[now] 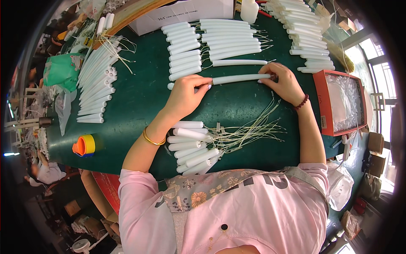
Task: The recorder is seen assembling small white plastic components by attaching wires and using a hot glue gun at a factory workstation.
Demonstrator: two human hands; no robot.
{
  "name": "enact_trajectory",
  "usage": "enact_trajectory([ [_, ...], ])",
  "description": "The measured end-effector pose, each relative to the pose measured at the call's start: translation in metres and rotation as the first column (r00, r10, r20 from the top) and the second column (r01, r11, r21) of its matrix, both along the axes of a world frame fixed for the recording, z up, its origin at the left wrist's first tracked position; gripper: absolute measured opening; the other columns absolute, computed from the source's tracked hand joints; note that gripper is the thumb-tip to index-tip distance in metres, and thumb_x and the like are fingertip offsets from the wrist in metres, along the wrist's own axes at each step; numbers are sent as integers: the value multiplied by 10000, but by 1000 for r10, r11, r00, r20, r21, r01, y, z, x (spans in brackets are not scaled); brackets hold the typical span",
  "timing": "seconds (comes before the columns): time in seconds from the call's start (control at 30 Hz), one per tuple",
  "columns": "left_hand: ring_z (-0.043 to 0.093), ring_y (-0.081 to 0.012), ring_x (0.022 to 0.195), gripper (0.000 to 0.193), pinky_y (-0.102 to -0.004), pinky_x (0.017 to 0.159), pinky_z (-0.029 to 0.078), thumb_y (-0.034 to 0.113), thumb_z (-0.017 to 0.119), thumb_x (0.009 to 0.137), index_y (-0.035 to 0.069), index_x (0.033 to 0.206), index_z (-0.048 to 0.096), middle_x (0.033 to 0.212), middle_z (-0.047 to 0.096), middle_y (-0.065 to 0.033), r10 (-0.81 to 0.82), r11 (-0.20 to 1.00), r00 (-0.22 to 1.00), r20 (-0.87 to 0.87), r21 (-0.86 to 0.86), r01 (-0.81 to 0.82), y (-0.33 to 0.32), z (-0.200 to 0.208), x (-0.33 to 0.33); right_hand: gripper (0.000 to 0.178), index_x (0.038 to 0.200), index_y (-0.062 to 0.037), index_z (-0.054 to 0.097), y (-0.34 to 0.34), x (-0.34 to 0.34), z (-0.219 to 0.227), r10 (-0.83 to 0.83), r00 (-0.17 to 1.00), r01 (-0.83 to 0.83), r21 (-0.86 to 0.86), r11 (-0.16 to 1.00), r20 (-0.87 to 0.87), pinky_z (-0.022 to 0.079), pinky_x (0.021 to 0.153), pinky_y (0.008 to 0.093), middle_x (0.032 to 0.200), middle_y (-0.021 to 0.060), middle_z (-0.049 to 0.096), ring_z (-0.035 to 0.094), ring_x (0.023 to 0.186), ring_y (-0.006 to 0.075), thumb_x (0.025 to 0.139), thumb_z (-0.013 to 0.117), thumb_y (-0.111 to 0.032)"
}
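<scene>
A long white tube [239,79] lies level between my hands above the green tabletop. My left hand [186,95] is closed, its thumb and finger pinching at the tube's left end. Another white piece [170,86] pokes out to the left of that hand; whether the two pieces join is hidden by my fingers. The tube's right end is in the closed fingers of my right hand [282,82]. Just beyond lies a similar white tube [239,62]. Nearer me is a pile of short white cylinders [190,146] with thin pale wires [249,131] trailing right.
Rows of white tubes [230,40] lie at the back, with more tubes at the far right [306,38] and left [95,93]. An orange-red box [322,101] holding clear plastic pieces stands right. Yellow and orange tape rolls [86,144] sit left on the green table [127,106].
</scene>
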State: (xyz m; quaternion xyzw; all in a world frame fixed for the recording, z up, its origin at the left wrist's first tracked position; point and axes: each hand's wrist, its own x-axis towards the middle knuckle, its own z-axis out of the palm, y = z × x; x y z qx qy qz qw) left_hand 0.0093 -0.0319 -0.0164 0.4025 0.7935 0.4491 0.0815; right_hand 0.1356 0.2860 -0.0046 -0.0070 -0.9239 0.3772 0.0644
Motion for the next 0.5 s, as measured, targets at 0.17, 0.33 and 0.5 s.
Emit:
enact_trajectory([
  [0.17,700,-270,961,474,-379,814,561,96,880,796,55,1245,735,1133,726,-82,-39,998,970,-241,42,51,0,11,-10,243,1018,-91,738,4,-5,-11,9,947,129,405,905,-322,479,956,397,1021,41,691,661,977,252,845,859,-211],
  [0.33,623,-264,1083,416,-455,910,457,173,952,669,161,1005,708,1092,608,-15,-54,966,835,-547,-241,-94,-6,29,-17,224,977,-109,694,-14,-15,-17,-179,912,351,477,806,-369,463,894,411,1012,17,685,659,1010,259,872,834,-250],
  [0.5,652,-265,951,244,-425,824,475,123,899,764,110,912,706,966,632,-33,29,971,790,-612,-170,-168,-18,18,-26,170,903,-84,696,-25,2,10,180,965,-108,334,936,-192,474,863,406,942,52,682,654,952,284,900,807,-213],
])
